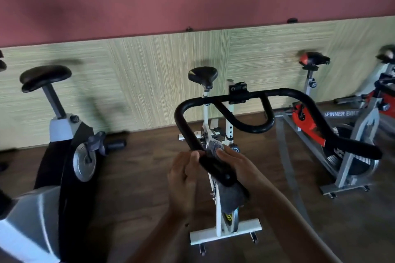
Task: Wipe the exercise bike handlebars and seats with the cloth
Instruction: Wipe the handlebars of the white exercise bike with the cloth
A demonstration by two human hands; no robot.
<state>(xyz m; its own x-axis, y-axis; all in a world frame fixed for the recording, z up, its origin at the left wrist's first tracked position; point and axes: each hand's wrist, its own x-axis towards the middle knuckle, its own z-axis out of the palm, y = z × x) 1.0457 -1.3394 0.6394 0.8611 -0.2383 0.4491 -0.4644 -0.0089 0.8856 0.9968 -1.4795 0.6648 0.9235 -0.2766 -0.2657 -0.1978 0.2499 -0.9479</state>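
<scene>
Wiping is going on at the near left end of the black handlebars [215, 167] of the white spin bike [220, 218]. The right hand [237, 165] is grasping the grey cloth [216, 146], bunching it against the bar at the fingertips, while a loose flap is hanging below the grip. The left hand [184, 177] is touching the same bar end from the other side, thumb lying on it. Its fingers are hiding underneath, so I cannot tell whether it is clenching the bar or merely steadying it.

Judging by this, the handlebar step is only beginning: the long curved run toward the far right end is looking untouched, and the black saddle [203, 75] behind is waiting too. The next move is probably calling for sliding the cloth up along the tube with the wrap kept snug, the other hand bracing. The red-and-grey SPINNER bike [350, 126] and the grey upright bike [64, 141] are standing on either side.
</scene>
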